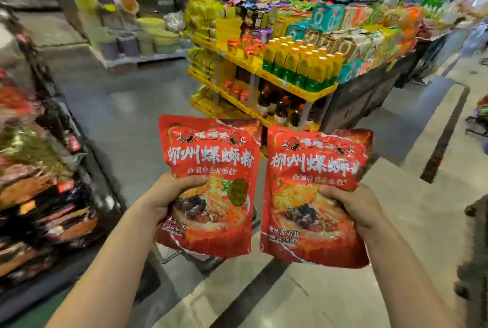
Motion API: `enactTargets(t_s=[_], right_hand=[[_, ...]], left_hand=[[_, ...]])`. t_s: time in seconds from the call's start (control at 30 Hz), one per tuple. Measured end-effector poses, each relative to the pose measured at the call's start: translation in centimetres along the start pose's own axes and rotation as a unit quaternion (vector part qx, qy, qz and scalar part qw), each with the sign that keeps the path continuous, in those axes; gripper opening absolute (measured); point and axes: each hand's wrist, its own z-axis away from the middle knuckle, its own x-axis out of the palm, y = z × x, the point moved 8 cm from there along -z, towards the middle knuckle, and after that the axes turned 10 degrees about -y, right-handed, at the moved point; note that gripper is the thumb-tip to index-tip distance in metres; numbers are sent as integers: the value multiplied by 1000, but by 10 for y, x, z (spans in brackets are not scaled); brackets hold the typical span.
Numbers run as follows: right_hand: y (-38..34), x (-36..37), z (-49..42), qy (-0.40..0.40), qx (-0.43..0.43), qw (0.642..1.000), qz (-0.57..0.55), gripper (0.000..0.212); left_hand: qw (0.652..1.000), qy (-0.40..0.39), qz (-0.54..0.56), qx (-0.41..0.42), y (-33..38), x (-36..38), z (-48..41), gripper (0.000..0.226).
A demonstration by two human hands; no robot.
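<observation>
left hand [169, 195] grip clamped on left packet [211, 158] | right hand [351, 208] grip clamped on right packet [314, 169] | packets upright, long axes vertical — side by side, just apart, on the near side of yellow rack [320, 92] | neither hand nearer it

Bright, even shop lighting falls from overhead and casts no hard shadows. The grey floor [126, 116] carries a soft, pale sheen. At the centre, the left packet [211, 185] and the right packet [314, 195] are the sharpest parts, with readable white lettering and a mild gloss on the red foil. The shelf [39, 182] along the left edge is smeared by blur. Distant goods at the top look smudged and painterly. The upper right corner is washed pale. Straight lines bow outward near the corners.
</observation>
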Motion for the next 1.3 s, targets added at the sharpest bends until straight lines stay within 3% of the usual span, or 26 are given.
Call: enactTargets(t_s=[0.07,0.17,0.33,0.5,0.63,0.8,0.93,1.07,1.3], right_hand=[[-1,15,-47,-41,8,999,7,44],[9,45,-109,-100,37,994,27,67],[32,102,-211,-154,78,981,84,31],[69,159,-312,-208,110,963,130,23],[108,191,-387,-240,151,945,161,24],[185,216,-462,-278,204,920,184,20],[275,231,-519,-301,253,896,206,22],[374,244,-569,-308,306,877,206,26],[503,281,-637,-366,324,846,213,23]], left_hand=[[998,53,26,-4,-12,-19,-12,96],[993,103,52,-20,-35,-46,-32,111],[980,167,101,-38,-74,-91,-79,113],[955,223,176,-84,-124,-138,-145,95],[939,242,213,-123,-164,-166,-198,113],[916,278,235,-172,-232,-188,-250,113],[884,309,267,-226,-312,-195,-293,84],[859,337,286,-260,-397,-196,-340,75],[859,329,279,-277,-504,-222,-413,110]])
